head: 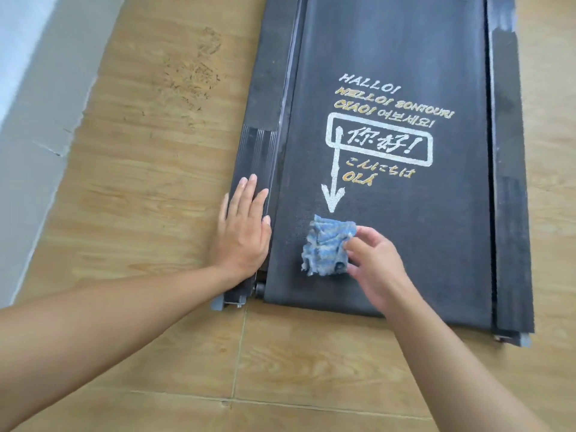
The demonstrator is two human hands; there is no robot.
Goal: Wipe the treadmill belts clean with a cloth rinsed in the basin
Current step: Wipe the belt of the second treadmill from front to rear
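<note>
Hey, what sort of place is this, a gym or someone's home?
Probably an indoor workout room, home or small gym; I cannot tell which. A low treadmill lies on wood-look floor, its dark belt printed with greetings, and the right hand holds a blue cloth on it.

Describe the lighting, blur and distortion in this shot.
Head view: soft, even daylight, no hard shadows; the belt shows a dull sheen towards the top; the cloth and right hand look slightly smeared; the wide-angle lens bows the belt's edges.
</note>
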